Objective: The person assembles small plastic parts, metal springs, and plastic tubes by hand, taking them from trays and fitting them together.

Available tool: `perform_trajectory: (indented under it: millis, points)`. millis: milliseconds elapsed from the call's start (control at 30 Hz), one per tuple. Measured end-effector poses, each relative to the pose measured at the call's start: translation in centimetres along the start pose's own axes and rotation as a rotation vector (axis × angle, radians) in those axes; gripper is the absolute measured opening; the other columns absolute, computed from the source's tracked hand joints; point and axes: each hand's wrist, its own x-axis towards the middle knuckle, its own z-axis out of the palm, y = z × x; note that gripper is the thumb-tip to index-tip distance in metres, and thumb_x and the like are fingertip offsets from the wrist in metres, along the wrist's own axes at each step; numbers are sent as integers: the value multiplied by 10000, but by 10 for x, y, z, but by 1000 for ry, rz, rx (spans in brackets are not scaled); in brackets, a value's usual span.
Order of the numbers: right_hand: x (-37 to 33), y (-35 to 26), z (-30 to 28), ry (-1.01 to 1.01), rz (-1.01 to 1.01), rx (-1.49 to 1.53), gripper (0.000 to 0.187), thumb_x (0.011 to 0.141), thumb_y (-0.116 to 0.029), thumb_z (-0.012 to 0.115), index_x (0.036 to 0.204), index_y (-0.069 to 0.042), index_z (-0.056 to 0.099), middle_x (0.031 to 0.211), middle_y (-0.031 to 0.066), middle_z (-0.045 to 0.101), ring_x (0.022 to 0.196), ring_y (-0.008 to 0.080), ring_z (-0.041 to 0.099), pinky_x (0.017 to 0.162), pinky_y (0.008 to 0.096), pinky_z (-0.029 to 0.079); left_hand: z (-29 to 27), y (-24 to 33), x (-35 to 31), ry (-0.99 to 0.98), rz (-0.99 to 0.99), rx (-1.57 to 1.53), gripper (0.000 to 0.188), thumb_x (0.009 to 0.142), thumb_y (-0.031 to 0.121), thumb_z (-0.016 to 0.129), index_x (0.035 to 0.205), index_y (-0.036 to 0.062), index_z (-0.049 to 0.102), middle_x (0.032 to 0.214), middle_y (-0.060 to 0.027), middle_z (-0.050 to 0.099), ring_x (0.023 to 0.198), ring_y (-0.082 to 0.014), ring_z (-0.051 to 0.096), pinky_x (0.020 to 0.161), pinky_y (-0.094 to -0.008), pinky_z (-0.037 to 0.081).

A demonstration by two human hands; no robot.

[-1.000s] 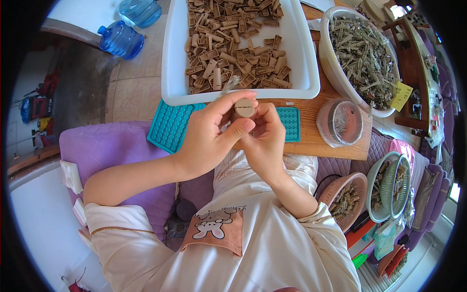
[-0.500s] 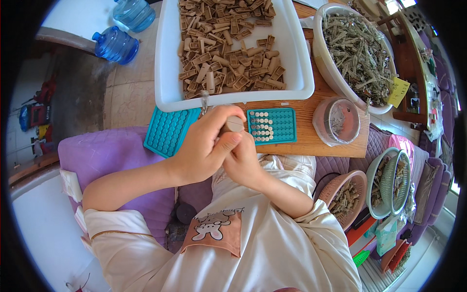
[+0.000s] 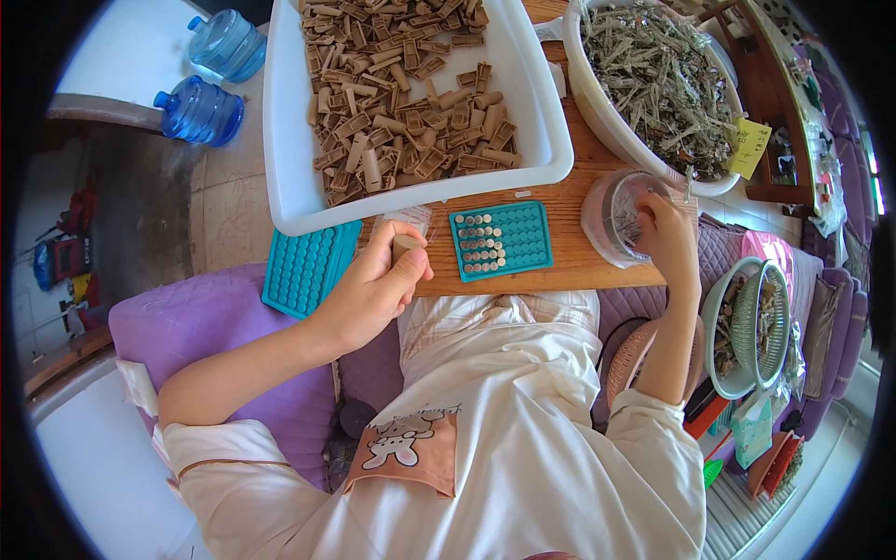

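My left hand [image 3: 378, 285] is wrapped round a brown plastic piece [image 3: 406, 245], its flat end showing above the thumb. Over to the right, my right hand [image 3: 665, 229] reaches into a clear round tub [image 3: 623, 245] lined with a bag. Its fingers are bent together over the tub's contents; what they pinch, if anything, is hidden. Between my hands lies a teal dimpled tray [image 3: 527, 245] with several small round silvery pieces [image 3: 483, 244] in rows on its left part. A second teal tray [image 3: 303, 271] lies to the left of my left hand.
A big white bin [image 3: 560, 154] of brown plastic pieces [image 3: 411, 112] stands at the table's back. Beyond the tub, a white basin [image 3: 597, 121] holds clear, strip-like parts. Baskets [image 3: 733, 327] stand at right; blue water bottles [image 3: 201, 110] stand at far left.
My hands, together round the brown piece before, have parted. The right has gone right into the clear tub; the left keeps the brown piece. The whole view has shifted slightly.
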Motion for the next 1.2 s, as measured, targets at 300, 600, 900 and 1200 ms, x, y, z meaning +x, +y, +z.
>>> perform_trajectory:
  millis: [300, 600, 900, 1200]
  points:
    - [22, 45, 32, -242, -93, -525, 192, 651, 38, 509, 814, -20, 591, 838, 183, 587, 786, 304, 580, 652, 383, 470, 0, -2, 2, -47, -112, 16, 207, 918, 252, 372, 1030, 79, 386, 822, -23, 472, 600, -39, 380, 504, -183, 342]
    - [23, 39, 23, -141, -348, -410, 150, 653, 48, 499, 781, -6, 559, 823, 184, 557, 764, 330, 566, 637, 397, 461, -1, 1, 3, -40, -139, 27, 244, 919, 270, 356, 1058, 80, 418, 839, -11, 471, 613, -37, 376, 514, -179, 339]
    - [19, 44, 24, -371, -169, -449, 190, 663, 16, 523, 848, -17, 547, 855, 193, 555, 766, 346, 557, 639, 418, 439, -2, -1, 5, -68, -158, 5, 261, 923, 293, 333, 1065, 87, 409, 862, -45, 457, 593, -50, 378, 515, -173, 334]
    - [18, 44, 38, -173, -233, -339, 116, 691, -24, 529, 799, -36, 568, 751, 171, 582, 700, 348, 566, 620, 418, 454, -2, -2, 4, -75, -156, 12, 254, 924, 290, 331, 1057, 93, 420, 851, -39, 460, 597, -49, 381, 518, -174, 333]
